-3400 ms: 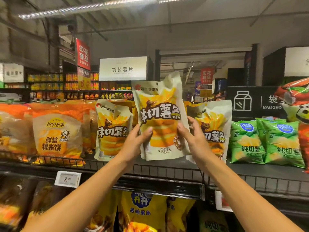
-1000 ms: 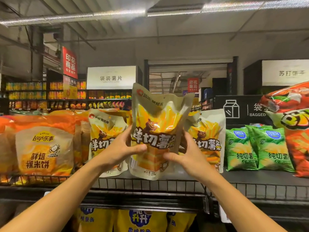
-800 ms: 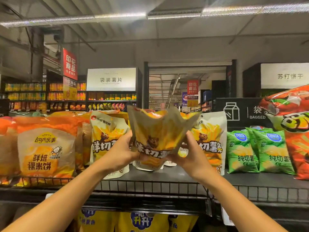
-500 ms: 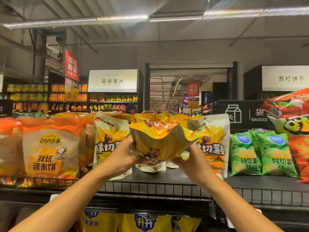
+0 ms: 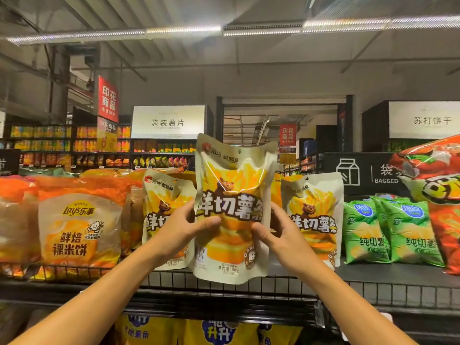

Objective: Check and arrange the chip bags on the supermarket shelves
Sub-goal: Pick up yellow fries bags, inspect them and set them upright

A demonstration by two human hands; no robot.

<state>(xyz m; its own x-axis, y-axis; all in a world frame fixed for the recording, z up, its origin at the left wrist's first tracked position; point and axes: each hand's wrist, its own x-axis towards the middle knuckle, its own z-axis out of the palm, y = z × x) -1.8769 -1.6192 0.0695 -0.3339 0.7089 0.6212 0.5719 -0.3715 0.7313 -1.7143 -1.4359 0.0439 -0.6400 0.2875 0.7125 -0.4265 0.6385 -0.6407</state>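
A cream and yellow fries bag with a bear picture stands upright in front of the top shelf, its printed front toward me. My left hand grips its left edge and my right hand grips its right edge, thumbs on the front. Two bags of the same kind stand on the shelf behind: one on the left, partly hidden by my left hand, and one on the right.
Orange Lay's bags fill the shelf's left side. Green chip bags and a large red bag stand on the right. A low wire rail runs along the shelf front. Yellow bags sit on the shelf below.
Half a second ago the bag was tipped back with its top folded toward me. It now stands upright, front facing me, held slightly higher by both hands.
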